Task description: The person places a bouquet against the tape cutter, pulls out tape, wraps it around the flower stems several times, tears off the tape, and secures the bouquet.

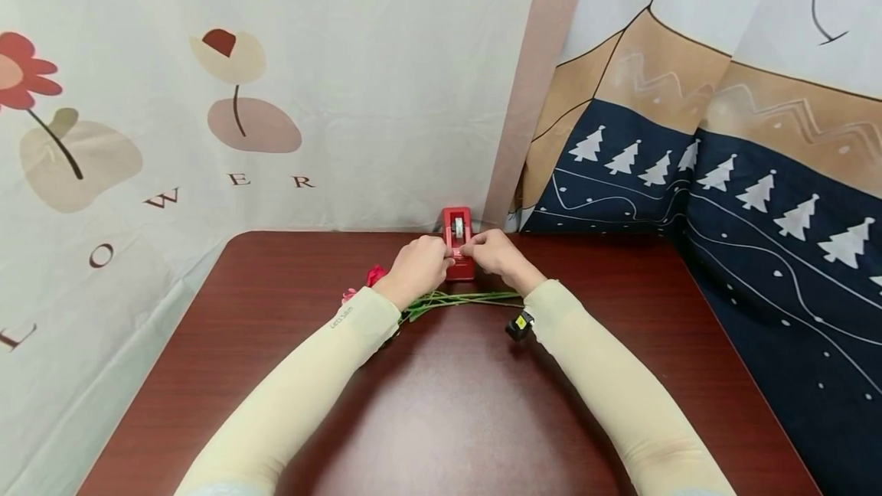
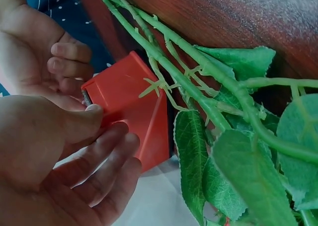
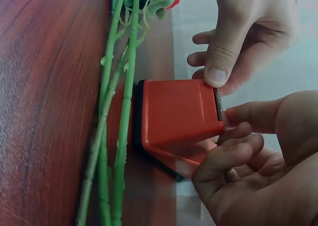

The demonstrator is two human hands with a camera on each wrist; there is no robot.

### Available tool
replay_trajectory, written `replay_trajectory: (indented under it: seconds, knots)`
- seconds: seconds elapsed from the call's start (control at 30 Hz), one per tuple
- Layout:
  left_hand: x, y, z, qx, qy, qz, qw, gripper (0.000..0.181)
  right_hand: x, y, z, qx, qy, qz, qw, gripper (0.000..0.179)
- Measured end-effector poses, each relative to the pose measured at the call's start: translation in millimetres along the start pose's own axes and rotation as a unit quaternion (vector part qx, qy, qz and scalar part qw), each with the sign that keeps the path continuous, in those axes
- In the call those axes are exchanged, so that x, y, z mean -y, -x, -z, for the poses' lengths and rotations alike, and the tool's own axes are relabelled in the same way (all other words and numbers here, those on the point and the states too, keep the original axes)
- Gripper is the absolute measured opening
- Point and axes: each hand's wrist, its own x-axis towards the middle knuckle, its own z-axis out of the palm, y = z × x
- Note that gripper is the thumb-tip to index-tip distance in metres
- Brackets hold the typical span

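Observation:
A red tape dispenser (image 1: 460, 269) with a clear tape roll (image 1: 458, 226) stands near the table's back edge, its toothed cutter (image 3: 218, 105) toward the person. My left hand (image 1: 422, 265) grips the dispenser's cutter end, its thumb (image 2: 84, 120) on the top edge beside the teeth. From the other side, my right hand (image 1: 498, 253) has thumb and index finger pinched together at the cutter, at the end of the tape; the clear strip itself is hard to make out. Green flower stems (image 1: 475, 298) lie in front of the dispenser, close to both wrists.
Red and pink artificial flowers (image 1: 375, 275) lie left of the dispenser, partly behind the left forearm, with green leaves (image 2: 238, 171). A black wrist camera (image 1: 518, 325) hangs at the right cuff. The brown table (image 1: 441, 404) meets a printed curtain (image 1: 386, 136) at the back.

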Motion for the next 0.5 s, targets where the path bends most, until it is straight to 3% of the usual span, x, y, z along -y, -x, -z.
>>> replay_trajectory:
  seconds: [0.27, 0.5]
  knots:
    - [-1.9, 0.7, 0.0, -0.002, -0.015, 0.000, 0.9999, 0.024, -1.3, 2.0, 2.4, 0.031, -0.046, -0.004, 0.9985, 0.024]
    - [-2.2, 1.4, 0.7, -0.004, -0.025, -0.002, 0.9997, 0.021, 2.8, 0.3, 8.4, 0.063, -0.131, -0.001, 0.9894, 0.023]
